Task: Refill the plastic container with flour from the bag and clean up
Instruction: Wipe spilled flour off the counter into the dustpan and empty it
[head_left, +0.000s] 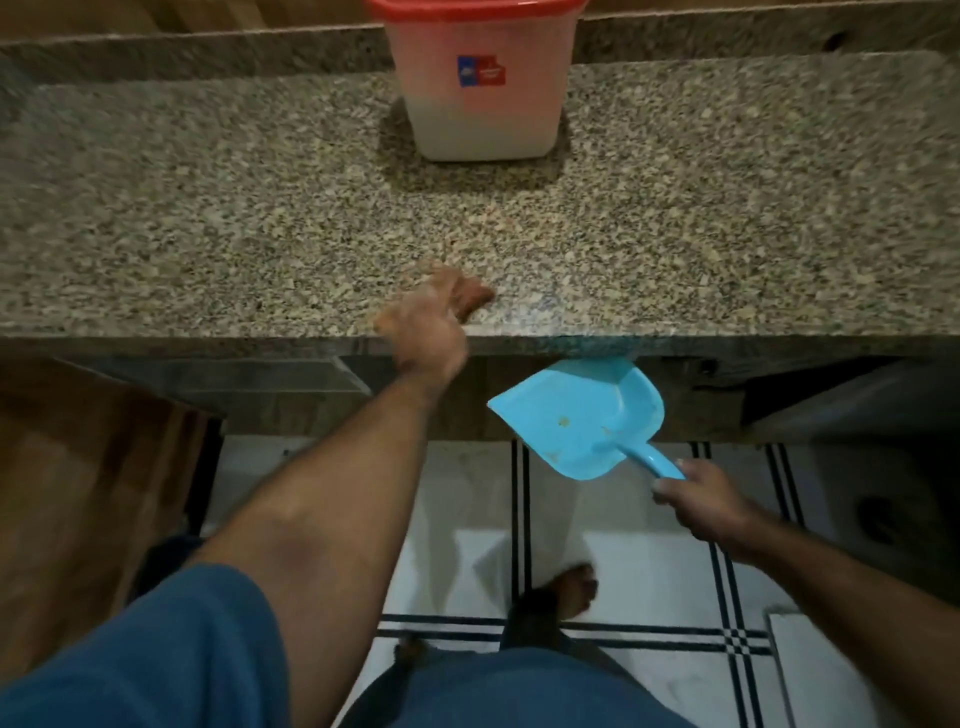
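While the left hand (434, 317) sweeps, fingers blurred, posture unreadable, along the speckled granite desk (208, 208) edge, right fingers (670, 488) clamp the blue plastic dustpan (576, 415) below. Cleanup seems underway; the red-lidded translucent plastic container (480, 93) stands well beyond. Next, push crumbs rightward into the pan.

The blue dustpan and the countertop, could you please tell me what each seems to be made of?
Dustpan: likely moulded plastic, with a uniform blue colour and a smooth, slightly glossy surface. Countertop: probably polished granite or similar stone, with speckled grey and beige grain and a squared edge.
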